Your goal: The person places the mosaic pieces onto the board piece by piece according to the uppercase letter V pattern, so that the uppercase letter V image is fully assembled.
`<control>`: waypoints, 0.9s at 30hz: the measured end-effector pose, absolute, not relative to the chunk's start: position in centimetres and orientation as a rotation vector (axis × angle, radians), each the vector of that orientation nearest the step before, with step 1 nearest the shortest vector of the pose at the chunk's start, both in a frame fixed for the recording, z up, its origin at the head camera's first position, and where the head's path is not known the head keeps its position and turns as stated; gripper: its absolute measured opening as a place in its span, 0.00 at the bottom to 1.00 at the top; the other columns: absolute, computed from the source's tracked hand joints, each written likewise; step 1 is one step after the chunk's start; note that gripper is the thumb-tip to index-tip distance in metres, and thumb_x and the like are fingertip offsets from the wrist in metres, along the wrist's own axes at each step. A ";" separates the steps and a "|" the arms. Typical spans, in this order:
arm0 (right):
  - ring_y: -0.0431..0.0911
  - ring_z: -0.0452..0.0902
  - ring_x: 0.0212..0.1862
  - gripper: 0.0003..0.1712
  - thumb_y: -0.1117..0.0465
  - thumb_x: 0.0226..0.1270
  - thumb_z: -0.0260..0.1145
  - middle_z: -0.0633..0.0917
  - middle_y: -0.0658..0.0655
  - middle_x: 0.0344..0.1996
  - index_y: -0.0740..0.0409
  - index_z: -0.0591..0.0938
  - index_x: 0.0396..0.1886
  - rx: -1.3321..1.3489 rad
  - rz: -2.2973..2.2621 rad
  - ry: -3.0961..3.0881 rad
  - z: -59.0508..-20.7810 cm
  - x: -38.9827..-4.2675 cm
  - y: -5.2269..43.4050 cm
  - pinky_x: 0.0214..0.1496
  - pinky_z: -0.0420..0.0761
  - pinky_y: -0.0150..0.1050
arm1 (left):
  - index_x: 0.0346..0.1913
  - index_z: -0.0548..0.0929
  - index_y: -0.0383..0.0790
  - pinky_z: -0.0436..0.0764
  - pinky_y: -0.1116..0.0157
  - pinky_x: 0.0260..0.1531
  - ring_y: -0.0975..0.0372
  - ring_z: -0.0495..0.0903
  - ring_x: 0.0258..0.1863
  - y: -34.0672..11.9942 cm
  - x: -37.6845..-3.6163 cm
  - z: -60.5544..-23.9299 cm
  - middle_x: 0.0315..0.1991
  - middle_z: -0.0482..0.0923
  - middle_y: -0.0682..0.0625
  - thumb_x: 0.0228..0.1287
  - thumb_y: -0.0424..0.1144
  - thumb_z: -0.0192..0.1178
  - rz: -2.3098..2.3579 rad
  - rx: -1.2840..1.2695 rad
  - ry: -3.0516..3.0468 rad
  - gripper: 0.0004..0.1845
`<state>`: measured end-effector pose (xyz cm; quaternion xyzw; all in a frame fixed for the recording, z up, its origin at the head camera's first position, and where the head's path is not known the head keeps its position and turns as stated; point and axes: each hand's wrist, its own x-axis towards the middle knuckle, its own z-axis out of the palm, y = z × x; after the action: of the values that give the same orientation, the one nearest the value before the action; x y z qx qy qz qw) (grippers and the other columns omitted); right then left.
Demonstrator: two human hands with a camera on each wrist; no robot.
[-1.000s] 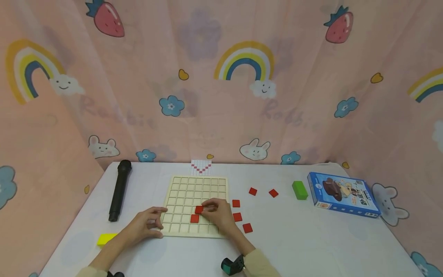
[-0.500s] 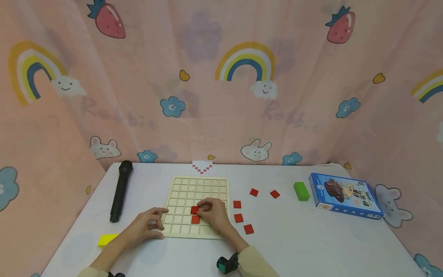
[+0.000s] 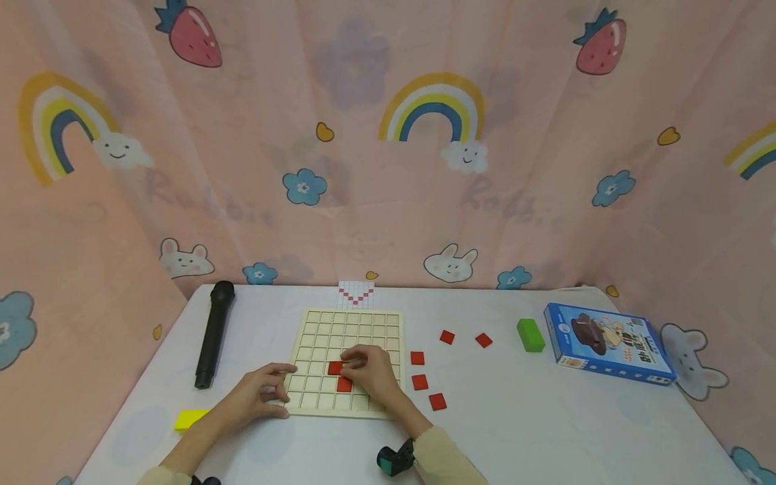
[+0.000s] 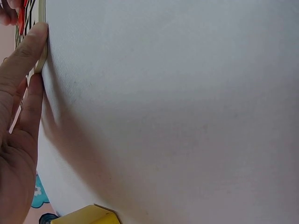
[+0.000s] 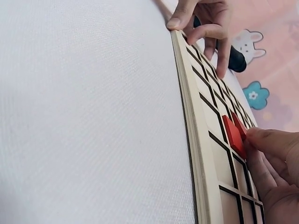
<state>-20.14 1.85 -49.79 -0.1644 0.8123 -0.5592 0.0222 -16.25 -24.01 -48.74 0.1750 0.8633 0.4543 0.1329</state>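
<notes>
- Pressing a red square tile (image 3: 335, 368) into a cell of the wooden grid board (image 3: 327, 323), right hand (image 3: 368, 372) with fingertips curled onto the tile's right edge; tile lying just left of those fingertips, in the middle of the board's left-centre columns.
- Sitting one row nearer and one column to the right, a second red tile (image 3: 344, 384), corner to corner with the first, partly tucked under the right hand's fingers.
- Bracing the board's near-left corner, left hand (image 3: 257, 394), thumb along the front edge and fingers bent over the left rim; gripping the board, holding no tile.
- Seen edge-on from the right wrist: both tiles seated in their cells (image 5: 232, 132), right fingertips (image 5: 266, 140) touching the nearer one.
- Far closer to the tile: the right hand; left hand well off to its left.
- Waiting loose on the white table (image 3: 545, 417) just right of the board: three spare tiles (image 3: 419, 382), two more farther right (image 3: 483, 340).
- Remaining cells of the board: bare.
</notes>
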 end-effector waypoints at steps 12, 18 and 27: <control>0.44 0.85 0.33 0.10 0.75 0.54 0.71 0.86 0.59 0.33 0.69 0.83 0.37 -0.542 -1.753 2.489 -49.5 -20.0 1.5 0.39 0.84 0.29 | 0.26 0.80 0.40 0.80 0.64 0.53 0.38 0.65 0.62 -23.9 -16.2 -48.7 0.62 0.68 0.38 0.43 0.34 0.75 1.304 0.497 2.522 0.12; 0.43 0.85 0.33 0.10 0.73 0.54 0.71 0.86 0.58 0.33 0.68 0.83 0.38 -0.519 -1.735 2.499 -49.4 -20.0 1.7 0.39 0.84 0.28 | 0.25 0.80 0.42 0.79 0.63 0.54 0.39 0.65 0.62 -23.8 -16.2 -48.8 0.63 0.68 0.39 0.44 0.35 0.75 1.291 0.505 2.535 0.11; 0.44 0.84 0.36 0.11 0.70 0.57 0.71 0.86 0.57 0.35 0.66 0.83 0.40 -0.402 -1.778 2.433 -49.3 -20.4 3.5 0.41 0.85 0.32 | 0.26 0.79 0.40 0.80 0.63 0.53 0.39 0.64 0.63 -23.9 -16.2 -48.4 0.63 0.68 0.38 0.43 0.35 0.75 1.292 0.492 2.521 0.12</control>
<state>-20.40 3.48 -49.31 -0.1319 0.7993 -0.5840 0.0508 -16.15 -23.85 -48.41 0.1697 0.8690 0.4455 0.1328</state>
